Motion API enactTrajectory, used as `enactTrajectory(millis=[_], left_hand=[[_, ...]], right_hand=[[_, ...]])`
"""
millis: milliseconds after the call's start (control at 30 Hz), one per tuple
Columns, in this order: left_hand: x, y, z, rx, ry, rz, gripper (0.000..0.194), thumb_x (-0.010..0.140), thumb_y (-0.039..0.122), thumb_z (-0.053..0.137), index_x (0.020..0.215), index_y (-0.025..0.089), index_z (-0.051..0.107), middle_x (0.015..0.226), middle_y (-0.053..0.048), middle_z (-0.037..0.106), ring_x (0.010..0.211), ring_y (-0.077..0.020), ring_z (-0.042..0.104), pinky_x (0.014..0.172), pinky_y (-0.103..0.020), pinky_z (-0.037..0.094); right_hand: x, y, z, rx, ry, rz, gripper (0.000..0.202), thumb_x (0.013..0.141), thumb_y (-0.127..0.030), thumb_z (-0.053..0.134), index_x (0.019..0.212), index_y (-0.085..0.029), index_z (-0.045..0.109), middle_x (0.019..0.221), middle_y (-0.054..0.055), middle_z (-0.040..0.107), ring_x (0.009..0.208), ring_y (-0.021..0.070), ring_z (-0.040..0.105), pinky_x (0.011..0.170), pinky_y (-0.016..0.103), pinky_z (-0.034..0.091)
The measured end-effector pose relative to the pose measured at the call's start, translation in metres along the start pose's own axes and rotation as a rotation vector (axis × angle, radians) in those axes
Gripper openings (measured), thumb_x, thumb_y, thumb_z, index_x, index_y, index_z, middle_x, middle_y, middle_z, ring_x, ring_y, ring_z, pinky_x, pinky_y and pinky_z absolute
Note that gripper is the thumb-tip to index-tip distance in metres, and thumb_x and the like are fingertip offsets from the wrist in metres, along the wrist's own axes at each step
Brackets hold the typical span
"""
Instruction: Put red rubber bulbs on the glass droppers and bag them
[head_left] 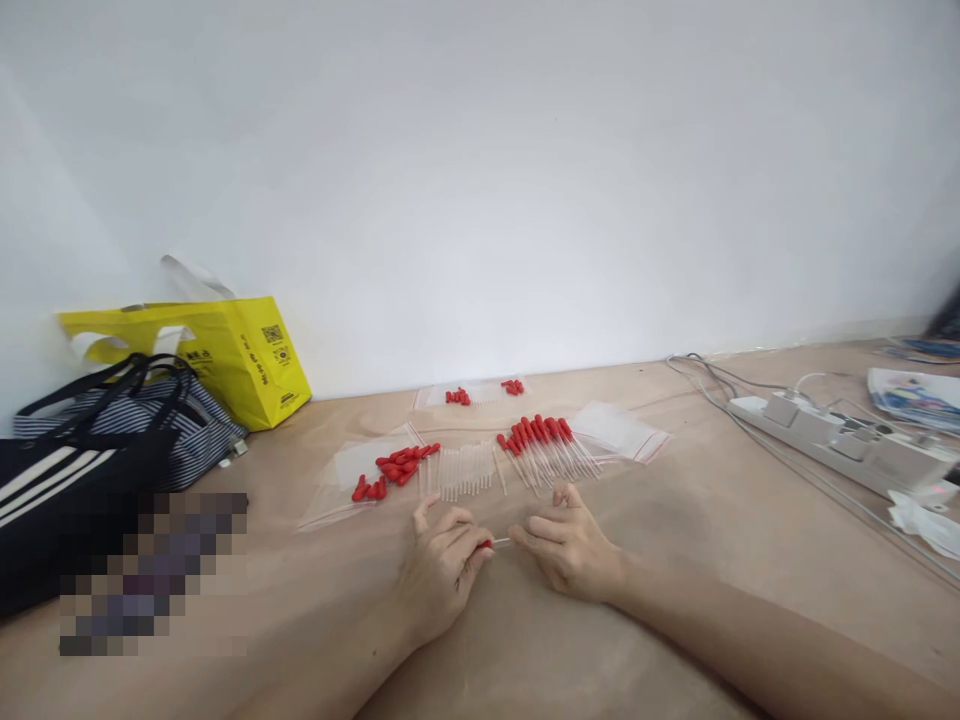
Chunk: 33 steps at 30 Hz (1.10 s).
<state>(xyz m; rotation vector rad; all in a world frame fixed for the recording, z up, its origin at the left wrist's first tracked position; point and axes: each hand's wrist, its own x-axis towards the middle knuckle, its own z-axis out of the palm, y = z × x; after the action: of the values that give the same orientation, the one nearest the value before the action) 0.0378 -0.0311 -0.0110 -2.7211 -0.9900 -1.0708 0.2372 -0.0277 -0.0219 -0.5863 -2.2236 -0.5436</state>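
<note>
Low over the table, my left hand (pixel 448 560) pinches a red rubber bulb (pixel 486 544). A thin clear tube (pixel 501 541) runs from that bulb to the fingertips of my right hand (pixel 566 545), which are closed on its other end. How deep the tube sits in the bulb is hidden by my fingers. Beyond my hands lies a row of bare clear tubes (pixel 465 472). To their right, several droppers (pixel 544 445) with red bulbs lie side by side. Loose red bulbs (pixel 397 465) are heaped on a clear zip bag (pixel 330 495) at the left.
Another zip bag (pixel 622 432) lies behind the droppers, and more red bulbs (pixel 458 397) sit near the wall. A yellow bag (pixel 255 360) and a black striped bag (pixel 75 480) stand left. On the right are a power strip (pixel 840 440), cables and white tissue (pixel 926 522).
</note>
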Motion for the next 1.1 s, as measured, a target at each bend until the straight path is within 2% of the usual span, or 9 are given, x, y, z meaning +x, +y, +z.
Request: enactTrajectory(millis=[200, 367, 500, 600, 700, 933, 1100], left_hand=[[0.0, 0.004, 0.004, -0.002, 0.081, 0.06, 0.02, 0.084, 0.019, 0.038, 0.072, 0.021, 0.054, 0.062, 0.006, 0.062, 0.069, -0.0131, 0.054, 0.093, -0.041, 0.01], [0.004, 0.004, 0.001, 0.031, 0.045, 0.051, 0.021, 0.085, 0.022, 0.04, 0.072, 0.021, 0.056, 0.062, 0.006, 0.063, 0.069, -0.0124, 0.055, 0.094, -0.041, 0.01], [0.006, -0.006, 0.0, 0.092, 0.122, 0.088, 0.021, 0.086, 0.035, 0.042, 0.083, 0.024, 0.06, 0.068, 0.005, 0.067, 0.077, -0.0152, 0.057, 0.096, -0.043, 0.008], [0.005, -0.012, -0.001, 0.155, 0.189, 0.134, 0.023, 0.084, 0.041, 0.043, 0.09, 0.027, 0.061, 0.08, 0.004, 0.069, 0.084, -0.0171, 0.058, 0.097, -0.045, 0.007], [0.005, -0.012, -0.004, 0.186, 0.206, 0.143, 0.021, 0.084, 0.039, 0.045, 0.09, 0.028, 0.062, 0.084, 0.005, 0.069, 0.086, -0.0177, 0.058, 0.098, -0.047, 0.008], [0.007, -0.005, -0.004, 0.215, 0.274, 0.153, 0.015, 0.083, 0.031, 0.049, 0.086, 0.027, 0.063, 0.069, 0.005, 0.068, 0.078, -0.0154, 0.059, 0.098, -0.048, 0.01], [0.005, -0.005, -0.001, 0.161, 0.238, 0.155, 0.018, 0.085, 0.025, 0.045, 0.082, 0.027, 0.063, 0.062, 0.007, 0.066, 0.073, -0.0138, 0.057, 0.097, -0.046, 0.01]], right_hand=[[0.005, -0.005, 0.001, 0.044, 0.054, -0.046, 0.024, 0.074, -0.005, 0.033, 0.082, -0.011, 0.055, 0.056, -0.001, 0.047, 0.049, 0.0096, 0.035, 0.061, 0.028, 0.023], [0.006, -0.004, 0.005, 0.055, -0.029, 0.016, 0.022, 0.08, -0.009, 0.033, 0.079, -0.014, 0.054, 0.059, -0.001, 0.049, 0.051, 0.0103, 0.039, 0.064, 0.028, 0.027], [0.005, -0.002, 0.004, 0.004, -0.059, 0.1, 0.021, 0.084, -0.015, 0.034, 0.079, -0.015, 0.054, 0.066, 0.001, 0.056, 0.063, 0.0122, 0.048, 0.075, 0.033, 0.03], [0.003, 0.0, 0.006, -0.02, -0.03, 0.106, 0.017, 0.085, -0.015, 0.037, 0.079, -0.016, 0.053, 0.084, 0.004, 0.063, 0.085, 0.015, 0.053, 0.089, 0.039, 0.025], [-0.002, 0.003, 0.009, -0.059, 0.013, 0.055, 0.014, 0.084, -0.014, 0.041, 0.082, -0.017, 0.054, 0.093, 0.003, 0.064, 0.103, 0.0167, 0.049, 0.097, 0.042, 0.017], [-0.007, 0.008, 0.012, -0.063, 0.103, -0.021, 0.021, 0.082, -0.007, 0.041, 0.095, -0.017, 0.055, 0.081, -0.001, 0.068, 0.106, 0.0119, 0.049, 0.102, 0.041, 0.01], [-0.006, 0.008, 0.01, -0.086, 0.126, -0.035, 0.023, 0.083, -0.009, 0.041, 0.096, -0.018, 0.056, 0.082, -0.001, 0.068, 0.106, 0.0121, 0.049, 0.102, 0.042, 0.008]])
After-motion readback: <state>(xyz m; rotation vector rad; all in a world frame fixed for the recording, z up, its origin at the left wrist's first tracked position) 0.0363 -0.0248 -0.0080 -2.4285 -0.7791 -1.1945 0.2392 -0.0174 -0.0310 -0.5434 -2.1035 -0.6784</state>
